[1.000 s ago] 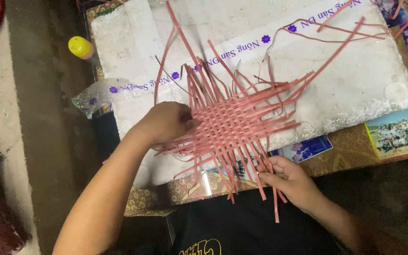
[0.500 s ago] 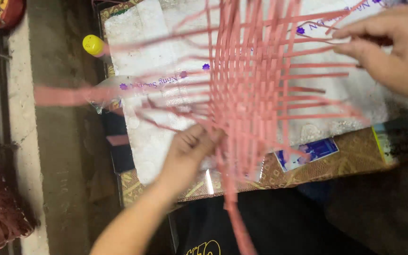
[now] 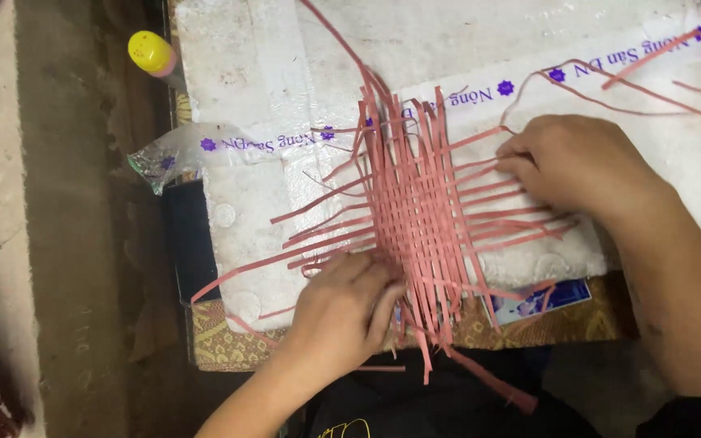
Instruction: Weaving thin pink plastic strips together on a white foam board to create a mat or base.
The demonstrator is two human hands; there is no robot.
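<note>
A flat mat of woven pink strips (image 3: 419,207) lies on a white foam board (image 3: 464,49), with loose strip ends fanning out on every side. My left hand (image 3: 342,312) presses on the mat's near left corner, fingers bent onto the strips. My right hand (image 3: 582,162) rests on the mat's right edge, fingertips pinching the horizontal strips there. Long pink strips (image 3: 610,85) trail off to the upper right across the board.
A yellow-capped bottle (image 3: 152,53) stands at the board's upper left. A crumpled clear plastic bag (image 3: 176,154) hangs off the left edge. A patterned gold cloth (image 3: 229,345) and a printed card (image 3: 533,300) lie under the board's near edge. Concrete floor runs along the left.
The woven mat was lifted and turned in the air, then set back down on the board. My right hand went from the near edge to the mat's right side.
</note>
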